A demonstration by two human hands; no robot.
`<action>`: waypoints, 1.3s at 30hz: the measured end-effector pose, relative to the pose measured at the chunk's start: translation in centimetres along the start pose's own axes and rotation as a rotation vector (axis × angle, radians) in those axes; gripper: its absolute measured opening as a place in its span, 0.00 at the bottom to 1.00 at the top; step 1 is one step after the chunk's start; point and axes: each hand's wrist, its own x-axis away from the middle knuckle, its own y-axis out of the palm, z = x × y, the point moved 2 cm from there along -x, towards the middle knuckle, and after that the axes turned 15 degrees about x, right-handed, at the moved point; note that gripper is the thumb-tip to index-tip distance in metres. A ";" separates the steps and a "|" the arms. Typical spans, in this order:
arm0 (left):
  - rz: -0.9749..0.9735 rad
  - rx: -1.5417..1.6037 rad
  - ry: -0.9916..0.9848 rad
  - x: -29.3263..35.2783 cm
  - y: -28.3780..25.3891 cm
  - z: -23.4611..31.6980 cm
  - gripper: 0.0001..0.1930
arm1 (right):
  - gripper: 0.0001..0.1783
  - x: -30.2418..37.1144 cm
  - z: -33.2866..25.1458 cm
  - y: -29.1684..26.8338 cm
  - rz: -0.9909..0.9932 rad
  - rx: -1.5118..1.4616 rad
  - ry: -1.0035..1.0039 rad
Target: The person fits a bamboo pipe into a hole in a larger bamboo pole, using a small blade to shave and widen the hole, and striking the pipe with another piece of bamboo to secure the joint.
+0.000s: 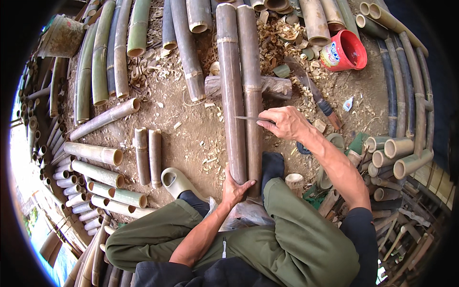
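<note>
Two long brown bamboo poles [231, 91] lie side by side, pointing away from me, resting across a short log [277, 87]. My left hand [233, 189] is closed around their near ends between my legs, its thumb laid across the right pole [253, 110]. In my right hand [287, 122] is a slim pointed knife [246, 117], its thin blade pointing left over the middle of the poles. Whether the blade touches the bamboo I cannot tell. My right fingers are curled round its handle, which is mostly hidden.
A large knife [315, 93] with a wrapped handle lies on the shavings right of the log, near a tipped red bucket [351, 51]. Two short bamboo pieces [142, 155] stand out left of my sandal [178, 182]. Bamboo lengths [95, 153] surround me on both sides.
</note>
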 end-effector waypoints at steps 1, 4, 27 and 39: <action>0.003 -0.016 0.007 0.0 0.0 -0.1 0.55 | 0.14 0.1 0.0 0.1 -0.015 -0.001 0.005; 0.002 -0.016 -0.010 0.0 0.1 0.2 0.56 | 0.13 0.3 0.1 0.4 -0.050 0.004 0.007; -0.015 0.047 -0.053 0.0 0.1 1.2 0.56 | 0.12 3.6 0.3 -1.6 -0.066 0.133 0.179; -0.016 0.054 -0.111 0.1 0.8 1.3 0.57 | 0.08 4.1 -0.4 -4.8 -0.203 0.410 0.176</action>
